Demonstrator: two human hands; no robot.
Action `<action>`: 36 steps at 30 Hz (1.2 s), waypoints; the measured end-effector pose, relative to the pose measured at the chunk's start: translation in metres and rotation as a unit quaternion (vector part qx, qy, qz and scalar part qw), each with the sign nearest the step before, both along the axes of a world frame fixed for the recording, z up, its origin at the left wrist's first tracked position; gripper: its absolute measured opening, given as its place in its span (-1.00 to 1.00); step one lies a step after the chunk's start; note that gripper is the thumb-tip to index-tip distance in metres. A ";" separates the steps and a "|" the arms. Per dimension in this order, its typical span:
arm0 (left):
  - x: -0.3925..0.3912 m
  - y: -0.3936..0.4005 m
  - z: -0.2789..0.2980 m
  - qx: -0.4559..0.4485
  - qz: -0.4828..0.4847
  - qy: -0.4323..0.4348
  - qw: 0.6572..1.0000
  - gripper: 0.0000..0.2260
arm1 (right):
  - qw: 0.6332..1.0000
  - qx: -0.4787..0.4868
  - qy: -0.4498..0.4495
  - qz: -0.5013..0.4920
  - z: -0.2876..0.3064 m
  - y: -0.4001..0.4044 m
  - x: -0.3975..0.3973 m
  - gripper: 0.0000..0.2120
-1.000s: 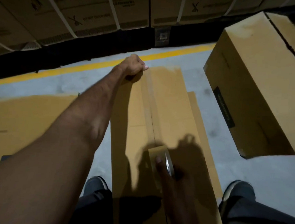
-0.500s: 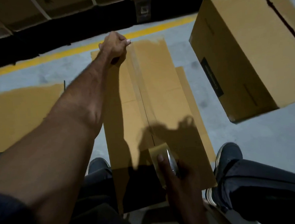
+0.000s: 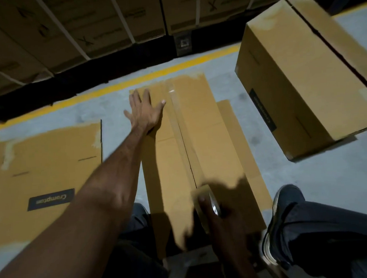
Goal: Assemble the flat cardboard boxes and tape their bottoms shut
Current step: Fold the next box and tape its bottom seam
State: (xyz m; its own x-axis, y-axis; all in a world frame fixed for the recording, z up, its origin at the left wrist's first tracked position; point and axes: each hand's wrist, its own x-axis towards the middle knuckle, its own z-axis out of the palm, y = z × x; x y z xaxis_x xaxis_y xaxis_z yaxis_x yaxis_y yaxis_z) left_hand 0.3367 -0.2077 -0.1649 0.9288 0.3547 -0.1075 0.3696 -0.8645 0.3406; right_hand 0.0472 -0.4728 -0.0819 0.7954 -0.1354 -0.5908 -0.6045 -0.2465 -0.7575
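Observation:
A long cardboard box [image 3: 210, 142] stands between my feet with its closed bottom flaps facing up. A strip of clear tape [image 3: 179, 126] runs along the centre seam from the far end toward me. My left hand [image 3: 144, 111] lies flat with spread fingers on the far left flap, beside the tape. My right hand [image 3: 222, 223], in shadow at the near end, grips the tape roll [image 3: 206, 203], which sits on the seam.
A flattened box [image 3: 43, 172] with a black label lies on the floor at left. An assembled box [image 3: 301, 74] stands at right. Strapped cartons [image 3: 89, 27] line the back behind a yellow floor line [image 3: 134, 82]. My shoes [image 3: 284, 214] flank the box.
My left hand has opened from a fist at the far end of the tape to a flat palm on the left flap. The tape roll stays near the box's near end.

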 end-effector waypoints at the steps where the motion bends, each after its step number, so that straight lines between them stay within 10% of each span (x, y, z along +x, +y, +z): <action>1: -0.027 -0.006 0.000 -0.043 0.045 0.014 0.998 -0.23 | 1.000 0.000 -0.024 -0.003 0.000 0.001 -0.001 -0.32; 5: -0.150 -0.051 0.013 -0.211 0.226 0.019 0.951 -0.17 | 0.998 0.009 -0.053 -0.026 -0.006 -0.002 -0.004 -0.41; 14: -0.334 -0.131 0.036 -0.228 0.406 0.141 0.874 -0.10 | 0.999 0.030 -0.037 -0.022 -0.002 -0.005 -0.012 -0.44; 23: -0.342 -0.143 0.040 -0.323 0.529 0.098 0.778 -0.02 | 0.998 0.068 0.006 -0.012 -0.007 -0.004 -0.016 -0.19; 36: -0.232 -0.134 0.045 -0.448 0.506 0.044 0.735 -0.15 | 0.998 0.036 -0.033 -0.024 -0.002 0.004 0.072 -0.56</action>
